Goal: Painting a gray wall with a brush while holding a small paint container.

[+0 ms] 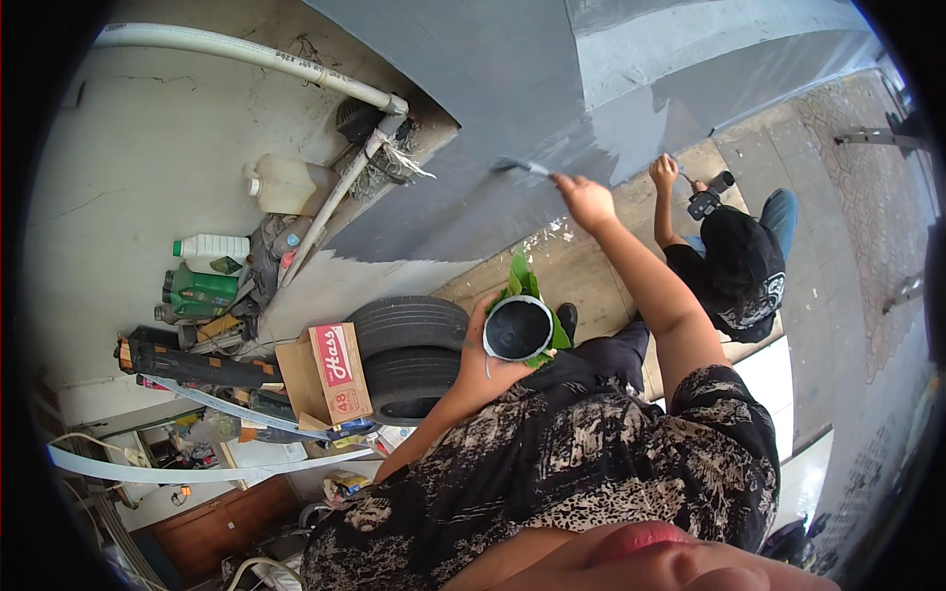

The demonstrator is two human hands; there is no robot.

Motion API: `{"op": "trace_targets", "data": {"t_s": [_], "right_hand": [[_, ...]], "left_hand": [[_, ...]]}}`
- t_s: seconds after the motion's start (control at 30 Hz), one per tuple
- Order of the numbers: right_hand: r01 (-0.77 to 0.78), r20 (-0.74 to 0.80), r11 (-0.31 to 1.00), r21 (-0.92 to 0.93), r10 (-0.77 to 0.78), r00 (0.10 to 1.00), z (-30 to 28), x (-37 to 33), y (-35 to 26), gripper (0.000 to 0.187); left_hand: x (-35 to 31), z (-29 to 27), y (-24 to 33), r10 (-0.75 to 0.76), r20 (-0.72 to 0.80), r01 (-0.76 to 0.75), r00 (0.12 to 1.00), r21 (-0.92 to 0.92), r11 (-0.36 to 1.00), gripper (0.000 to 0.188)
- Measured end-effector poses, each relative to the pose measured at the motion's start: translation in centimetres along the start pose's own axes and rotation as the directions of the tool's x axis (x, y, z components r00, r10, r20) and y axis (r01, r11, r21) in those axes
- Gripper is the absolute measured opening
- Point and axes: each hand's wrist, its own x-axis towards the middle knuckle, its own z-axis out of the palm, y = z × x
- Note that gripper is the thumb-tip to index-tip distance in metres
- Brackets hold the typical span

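The right hand (585, 200) is reaching up and out to the wall (512, 89), its grip closed around the handle of a paintbrush (522, 168). The brush head is pressing against the wall right where fresh grey paint is meeting the paler, unpainted lower part.

The left hand (490, 360) is holding a small paint pot (517, 328) close to the body, fingers wrapping around its side from below. The pot is showing a dark inside and a light rim, and something green (519, 281) is sticking out just behind it.

Further along the wall, a second person in a dark shirt (741, 266) is crouching on the tiled floor (581, 266), one hand (664, 169) raised to the same wall.

To the left, two tyres (409, 350) are lying stacked at the foot of the wall, with a cardboard box (325, 374) leaning just beside them. Beyond these, a green bottle (202, 288), a white bottle (212, 246) and a pale jug (291, 184) are sitting near a white pipe (256, 54) that is running along the wall and bending down.
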Motion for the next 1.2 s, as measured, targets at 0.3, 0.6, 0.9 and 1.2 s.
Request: {"op": "trace_targets", "data": {"t_s": [0.3, 0.6, 0.9, 1.2], "right_hand": [[0.191, 0.011, 0.978, 0.086, -0.193, 0.981, 3.0, -0.4, 0.1, 0.035], [-0.077, -0.206, 0.995, 0.059, 0.088, 0.975, 5.0, 2.2, 1.3, 0.031], [0.170, -0.062, 0.985, 0.019, -0.169, 0.984, 6.6, 1.5, -1.0, 0.036], [-0.263, -0.357, 0.953, 0.151, 0.300, 0.884, 3.9, 0.7, 7.9, 0.032]], "left_hand": [[1.0, -1.0, -3.0, -0.094, 0.001, 0.093, 0.996, -0.138, 0.986, 0.107], [2.1, -2.2, -4.5, -0.072, 0.006, 0.072, 0.997, -0.073, 0.995, 0.110], [2.7, -1.2, -6.2, -0.096, 0.029, 0.099, 0.995, -0.109, 0.989, 0.112], [3.2, -0.9, -5.4, -0.120, 0.066, 0.124, 0.991, -0.050, 0.991, 0.113]]}}
